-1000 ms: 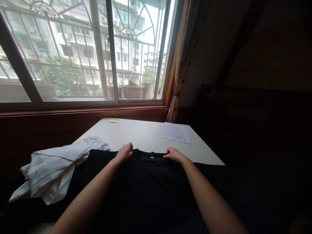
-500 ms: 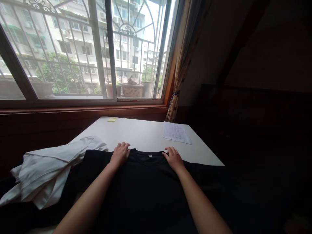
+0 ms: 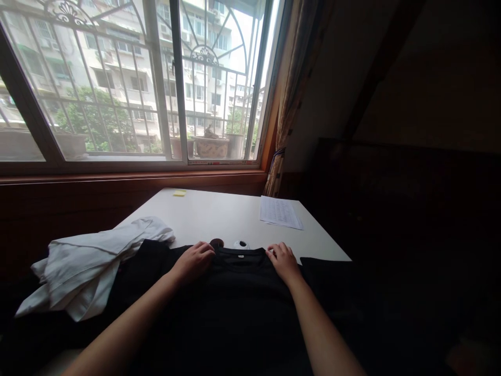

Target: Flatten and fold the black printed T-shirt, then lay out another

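Observation:
A black T-shirt [image 3: 235, 308] lies spread over the near part of the table, its collar and small pale label facing the window. My left hand [image 3: 194, 261] is closed on the shirt's shoulder, just left of the collar. On the other side of the collar, my right hand [image 3: 282, 261] pinches the right shoulder. Just beyond the collar show a dark brown round thing [image 3: 216, 243] and a white rounded thing [image 3: 241, 244] with a dark hole; the shirt partly hides both, and their kind is unclear.
A crumpled white cloth [image 3: 84, 261] lies at the left, beside the shirt's sleeve. On the white table [image 3: 203, 214] are a yellow sticky note [image 3: 179, 193] and printed sheets [image 3: 281, 212]. Behind it stand a barred window [image 3: 117, 83] and a tied curtain [image 3: 279, 151].
Both hands have drawn the T-shirt's collar slightly toward me. The brown round thing and the white one, hidden before, now show past the collar. The right sleeve edge has shifted.

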